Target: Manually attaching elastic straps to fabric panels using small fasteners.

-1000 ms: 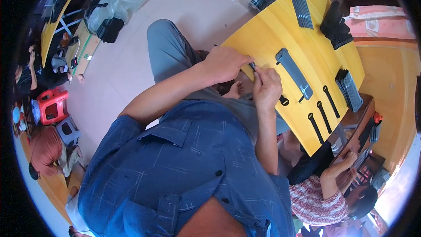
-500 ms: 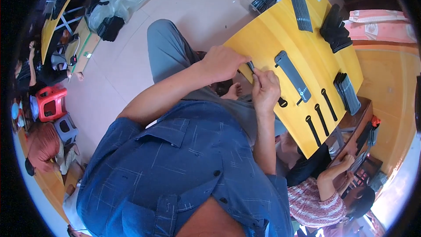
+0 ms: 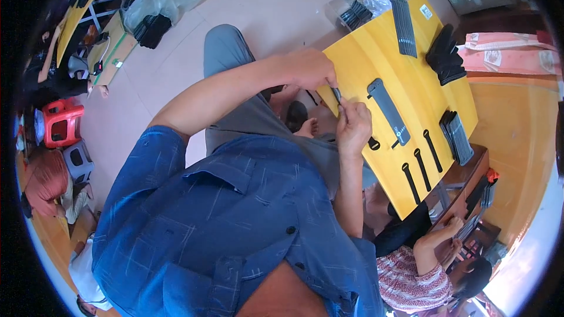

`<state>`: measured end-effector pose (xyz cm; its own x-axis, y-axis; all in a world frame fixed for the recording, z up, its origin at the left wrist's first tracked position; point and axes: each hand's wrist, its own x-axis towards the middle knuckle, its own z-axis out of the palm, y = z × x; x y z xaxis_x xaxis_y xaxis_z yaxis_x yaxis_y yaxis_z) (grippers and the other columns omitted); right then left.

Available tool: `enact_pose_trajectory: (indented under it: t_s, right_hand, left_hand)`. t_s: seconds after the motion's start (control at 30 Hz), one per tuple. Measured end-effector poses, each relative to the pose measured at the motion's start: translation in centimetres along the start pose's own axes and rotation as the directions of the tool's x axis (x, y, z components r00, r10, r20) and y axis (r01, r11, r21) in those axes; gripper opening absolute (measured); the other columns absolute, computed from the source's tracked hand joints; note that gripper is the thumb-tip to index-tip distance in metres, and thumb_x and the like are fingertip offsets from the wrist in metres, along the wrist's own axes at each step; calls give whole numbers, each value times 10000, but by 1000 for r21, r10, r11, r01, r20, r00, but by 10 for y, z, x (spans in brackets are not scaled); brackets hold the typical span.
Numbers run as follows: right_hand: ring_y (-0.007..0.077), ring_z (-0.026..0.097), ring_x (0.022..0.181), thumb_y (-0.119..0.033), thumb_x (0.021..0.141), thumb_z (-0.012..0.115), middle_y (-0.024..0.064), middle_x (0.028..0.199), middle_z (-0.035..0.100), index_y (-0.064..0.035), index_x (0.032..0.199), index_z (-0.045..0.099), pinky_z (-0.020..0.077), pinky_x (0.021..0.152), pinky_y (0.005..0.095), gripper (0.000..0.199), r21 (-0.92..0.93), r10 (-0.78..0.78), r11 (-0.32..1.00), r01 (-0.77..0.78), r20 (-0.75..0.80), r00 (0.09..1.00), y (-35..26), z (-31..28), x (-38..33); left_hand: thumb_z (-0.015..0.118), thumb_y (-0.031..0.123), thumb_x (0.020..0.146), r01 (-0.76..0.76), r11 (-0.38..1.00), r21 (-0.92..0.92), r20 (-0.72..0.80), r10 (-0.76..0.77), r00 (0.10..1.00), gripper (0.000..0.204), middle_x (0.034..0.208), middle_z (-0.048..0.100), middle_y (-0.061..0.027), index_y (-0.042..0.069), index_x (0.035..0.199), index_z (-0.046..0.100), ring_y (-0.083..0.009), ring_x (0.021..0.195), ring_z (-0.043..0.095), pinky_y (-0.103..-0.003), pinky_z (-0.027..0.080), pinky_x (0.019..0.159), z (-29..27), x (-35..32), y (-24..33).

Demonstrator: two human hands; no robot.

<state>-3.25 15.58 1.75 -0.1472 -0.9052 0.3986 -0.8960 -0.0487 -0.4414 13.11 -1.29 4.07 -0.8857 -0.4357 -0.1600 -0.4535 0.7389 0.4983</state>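
My left hand (image 3: 310,70) is closed, its fingertips pinching a narrow black strap (image 3: 336,95) at the near left edge of the yellow table. My right hand (image 3: 354,122) pinches the same strap just to the right and nearer my body. Much of the strap is hidden by my fingers. Beside my right hand, a black buckle loop (image 3: 373,143) shows on the table. A dark grey padded piece (image 3: 386,110) with small straps at its ends lies just right of my hands. Several black looped straps (image 3: 422,168) are laid in a row farther right.
The yellow table (image 3: 364,53) carries stacked grey strips (image 3: 403,28), a black fabric pile (image 3: 445,54) and a stack of dark pads (image 3: 456,138). A clear bin (image 3: 356,15) stands beyond it. A co-worker (image 3: 417,270) sits at the right; red and grey stools (image 3: 62,122) stand left.
My left hand has moved up and slightly right, its wrist now more bent, still pinching the strap. My right hand stays close to it. The whole view has shifted a little.
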Motion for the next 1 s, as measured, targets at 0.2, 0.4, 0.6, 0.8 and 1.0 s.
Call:
enact_pose_trajectory:
  t_s: [0.2,0.4,0.6,0.8,1.0]
  right_hand:
    - [301,593,739,-40,843,754,107,767,573,-68,1019,764,496,680,410,178,8,-12,1000,12,-3,1000,2,-1,1]
    - [317,646,823,-42,845,736,123,839,634,-73,996,758,529,744,409,156,98,56,993,-63,67,996,4,-3,0]
    - [312,666,833,-91,865,745,136,869,668,-41,945,759,529,772,393,96,200,105,972,-126,115,988,2,-10,10]
    - [318,684,831,-159,873,748,134,884,691,-51,923,753,535,751,404,118,126,172,973,-193,160,972,-11,-8,36]
    - [339,694,804,-225,878,736,134,875,702,-90,901,758,539,721,425,138,-9,232,971,-237,244,942,-22,-9,49]
  left_hand:
    - [696,137,816,-36,998,42,-7,36,999,362,987,768,-85,276,1136,792,-327,929,723,-459,565,794,-14,-5,6]
    - [640,126,830,-40,999,6,-22,41,999,376,944,764,-85,325,1108,799,-324,844,722,-468,566,739,-10,-8,3]
    - [643,90,805,-34,995,94,83,26,996,424,993,769,-85,338,1112,798,-331,920,724,-471,571,774,-18,10,6]
    - [646,65,782,-30,995,100,51,25,998,433,993,767,-107,298,1113,801,-338,932,726,-473,574,790,-17,7,11]
    - [643,83,779,-59,993,102,41,56,998,408,955,766,-108,281,1098,803,-332,904,731,-465,578,772,-16,12,8]
